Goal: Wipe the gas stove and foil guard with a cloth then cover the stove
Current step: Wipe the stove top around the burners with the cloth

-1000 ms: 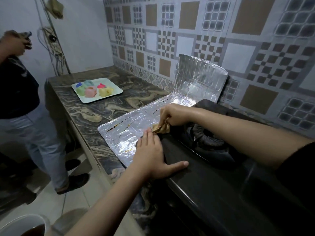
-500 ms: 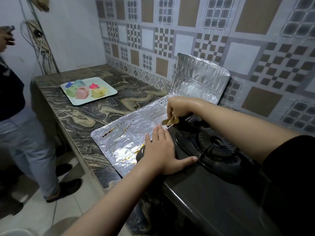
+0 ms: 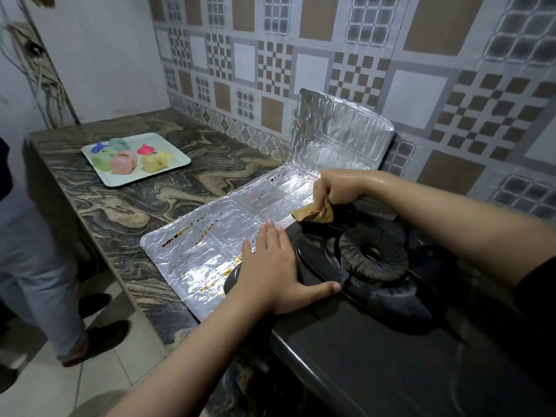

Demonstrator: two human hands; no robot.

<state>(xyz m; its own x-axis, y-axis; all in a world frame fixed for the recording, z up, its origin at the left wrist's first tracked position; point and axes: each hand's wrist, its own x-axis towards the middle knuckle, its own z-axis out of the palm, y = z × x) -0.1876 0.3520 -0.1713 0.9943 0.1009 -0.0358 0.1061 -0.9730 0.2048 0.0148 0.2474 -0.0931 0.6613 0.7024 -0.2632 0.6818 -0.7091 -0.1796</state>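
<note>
Wiping along the stove's left edge, one hand bracing and one working a cloth.

A person in pale trousers (image 3: pixel 36 266) is standing at far left beside the marbled counter (image 3: pixel 126 212), which is carrying a tray (image 3: pixel 177 162) of pastel moulds. The foil guard (image 3: pixel 210 245), streaked brown, is lying flat and rising against the tiled wall (image 3: pixel 331 55). The left hand (image 3: pixel 270 275) is pressing flat, fingers straight, across foil and black gas stove (image 3: pixel 391 341); the right hand (image 3: pixel 337 188) is pinching a tan cloth (image 3: pixel 316 213) at the stove's rim, near the burner (image 3: pixel 373 254).

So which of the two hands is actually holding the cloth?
The right hand, at the stove's far edge, pinches the brown cloth. The left hand lies flat and holds nothing.
</note>
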